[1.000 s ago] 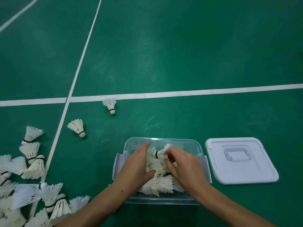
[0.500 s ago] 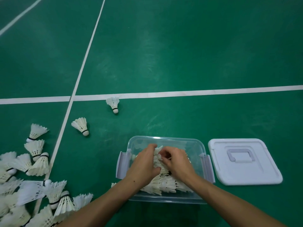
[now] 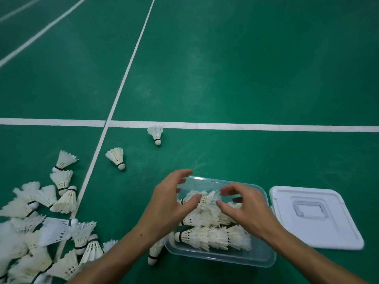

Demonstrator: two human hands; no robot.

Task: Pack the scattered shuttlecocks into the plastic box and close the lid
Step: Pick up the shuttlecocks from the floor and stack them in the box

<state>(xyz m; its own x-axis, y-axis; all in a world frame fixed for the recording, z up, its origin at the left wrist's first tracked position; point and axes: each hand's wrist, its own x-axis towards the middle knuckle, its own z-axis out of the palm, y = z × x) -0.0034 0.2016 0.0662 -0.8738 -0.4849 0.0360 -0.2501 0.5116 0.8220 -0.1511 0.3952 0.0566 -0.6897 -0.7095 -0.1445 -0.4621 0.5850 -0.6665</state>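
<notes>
A clear plastic box [image 3: 260,257] sits on the green floor, holding several white shuttlecocks [image 3: 213,236] laid in rows. My left hand [image 3: 170,201] hovers over the box's left side with fingers loosely spread, holding nothing. My right hand [image 3: 244,208] hovers over the box's right half, fingers lightly curled above the feathers, with nothing held. The white lid [image 3: 313,218] lies flat to the right of the box. A pile of shuttlecocks [image 3: 41,232] covers the floor at the left. One shuttlecock [image 3: 153,253] lies against the box's left wall.
Two single shuttlecocks lie apart on the floor: a first stray [image 3: 117,157] left of the box and a second stray [image 3: 156,133] beside the white court line [image 3: 246,126]. Bare green floor stretches beyond the line.
Both hands have lifted off the shuttlecocks in the box and opened, moving slightly apart. The camera view has shifted, so the box now sits further right.
</notes>
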